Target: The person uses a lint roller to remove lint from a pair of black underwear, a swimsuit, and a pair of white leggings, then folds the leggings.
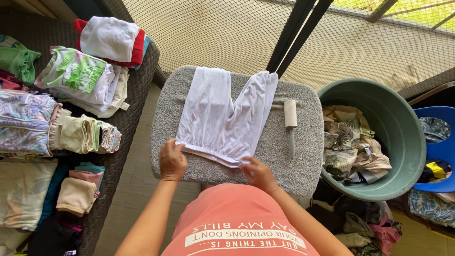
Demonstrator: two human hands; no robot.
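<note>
While both hands rest at the near edge of a grey padded board point(303, 166), a pair of white shorts point(222, 118) lies flat across it, waistband toward the person and the two legs spreading toward the far side. Seen from the head camera, the left hand point(172, 161) presses down on the left end of the waistband, fingers curled together over the gathered fabric. At the right end of the waistband, the right hand point(258, 174) pinches the white cloth between thumb and fingers, closed on its corner. Just right of the shorts, on the same board, a lint roller point(290, 124) lies with its white head far and its grey handle near, apart from the fabric.

Right of the board stands a green tub point(403, 128) holding crumpled leaf-print clothes point(353, 147); beyond it to the right sits a blue tub point(441, 142). More loose garments lie on the floor beneath the green tub. On the left, a dark wicker bench point(135, 95) carries stacks of folded laundry point(80, 80) in white, green, red and pastel colours. The person wears a salmon-coloured shirt point(237, 208).
</note>
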